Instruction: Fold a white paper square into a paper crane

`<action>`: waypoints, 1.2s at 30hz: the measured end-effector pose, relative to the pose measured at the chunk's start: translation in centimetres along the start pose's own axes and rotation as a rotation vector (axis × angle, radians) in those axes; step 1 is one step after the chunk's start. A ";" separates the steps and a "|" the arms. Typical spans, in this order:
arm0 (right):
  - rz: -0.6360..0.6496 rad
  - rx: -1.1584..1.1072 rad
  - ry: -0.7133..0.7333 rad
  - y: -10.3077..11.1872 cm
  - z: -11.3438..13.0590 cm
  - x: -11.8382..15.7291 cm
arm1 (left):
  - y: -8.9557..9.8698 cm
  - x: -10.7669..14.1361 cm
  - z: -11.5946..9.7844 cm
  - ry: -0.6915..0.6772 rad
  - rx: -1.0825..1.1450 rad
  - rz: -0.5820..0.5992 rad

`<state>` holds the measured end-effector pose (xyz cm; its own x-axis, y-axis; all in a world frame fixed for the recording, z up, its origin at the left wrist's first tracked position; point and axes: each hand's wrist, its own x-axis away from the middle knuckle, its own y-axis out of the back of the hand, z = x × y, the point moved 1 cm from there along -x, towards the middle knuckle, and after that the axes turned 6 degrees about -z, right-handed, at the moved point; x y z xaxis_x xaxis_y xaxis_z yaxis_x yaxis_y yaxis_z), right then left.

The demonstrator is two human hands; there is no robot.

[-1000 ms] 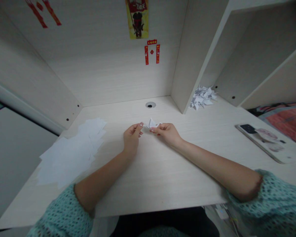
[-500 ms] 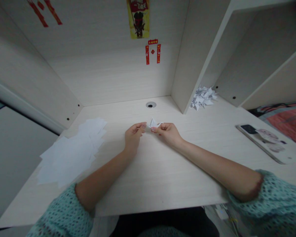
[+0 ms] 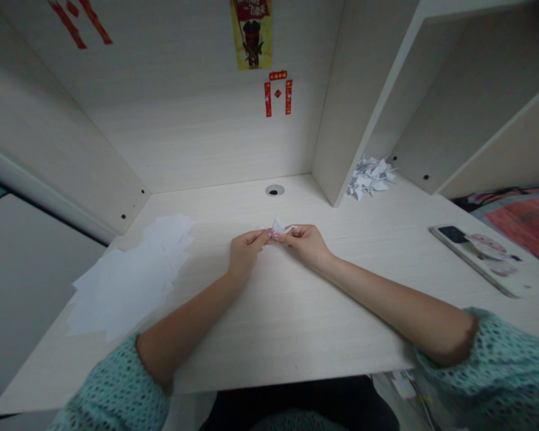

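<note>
Head cam: from my end I get a pale desk across most of the lower view, w/ a back panel upright along its far edge and a divider R of that. White sheets overlap on the L side; at the R edge there's a reddish cloth, and L of it, nearer me, a phone, back up. L hand and R hand come together mid-desk. Farther back, R of the divider, sits a heap of small pointed paper bits. Smallest: the folded paper, approx centre, btwn the hands. R thumb & index pinch its R part; L thumb & finger look pinched on its L end; a peak sticks up above them. Step in hand, I'd judge: creasing or shaping that L end. Next move prob. calls for a steady R hold & light L fingertip pressure, w/o crushing the peak. Hidden: fingertips cover the near side, so can't read the crease or tell if the hands touch; heap's L side is behind the divider; teal sleeves cut off.
</note>
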<state>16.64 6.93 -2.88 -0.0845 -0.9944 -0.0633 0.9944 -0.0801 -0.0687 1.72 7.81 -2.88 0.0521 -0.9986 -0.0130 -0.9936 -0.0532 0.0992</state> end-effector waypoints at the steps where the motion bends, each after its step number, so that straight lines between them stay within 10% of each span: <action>1: 0.003 -0.005 0.002 0.0 -0.1 0.0 | 0.0 0.0 0.0 0.000 0.001 -0.002; 36: 0.002 -0.143 -0.101 -0.1 -1.1 -0.5 | -0.8 0.8 -0.3 -0.157 0.167 0.012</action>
<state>16.55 7.53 -3.96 -0.0689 -0.9970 0.0359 0.9749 -0.0750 -0.2097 2.59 7.04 -2.65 0.0366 -0.9850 -0.1686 -0.9975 -0.0259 -0.0655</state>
